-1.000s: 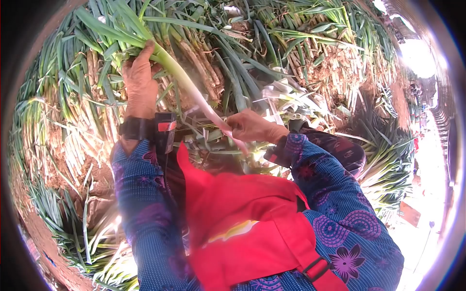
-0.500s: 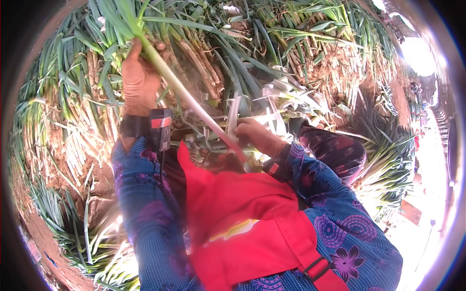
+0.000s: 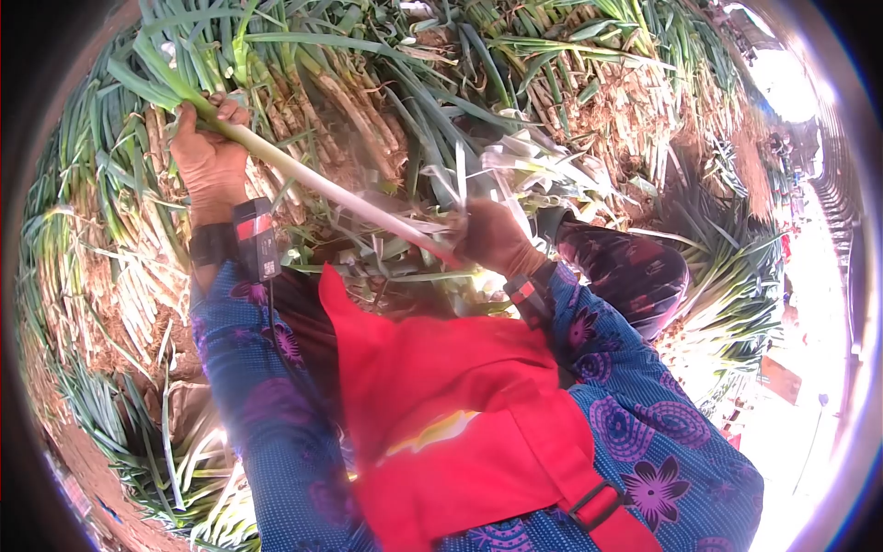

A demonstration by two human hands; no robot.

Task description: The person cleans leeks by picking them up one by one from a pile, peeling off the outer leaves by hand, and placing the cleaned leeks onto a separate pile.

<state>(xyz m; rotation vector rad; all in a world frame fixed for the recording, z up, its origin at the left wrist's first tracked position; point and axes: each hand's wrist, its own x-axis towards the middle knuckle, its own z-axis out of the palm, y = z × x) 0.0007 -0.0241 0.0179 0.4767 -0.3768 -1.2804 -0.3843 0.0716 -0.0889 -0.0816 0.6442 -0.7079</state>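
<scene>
My left hand (image 3: 210, 152) is closed around the upper, green part of a long green onion (image 3: 317, 180). Its leaves fan out to the upper left, and its white shaft slants down to the right. At the lower end of the shaft is my right hand (image 3: 499, 239), blurred, with its fingers curled in. What those fingers grip is hidden. A pale strip of peeled skin (image 3: 461, 173) stands up just above this hand. More peeled white skins (image 3: 561, 170) lie in a loose heap beyond it.
Unpeeled green onions with dry brown roots (image 3: 635, 129) are piled ahead and along the left. Cleaner-looking onions lie in a bundle (image 3: 722, 304) at the right and another (image 3: 216, 488) at the lower left. A red apron (image 3: 460, 368) covers my lap, beside my knee (image 3: 635, 276).
My left hand has moved left and down, tilting the onion flatter. My right hand has shifted slightly right, staying by the onion's lower end.
</scene>
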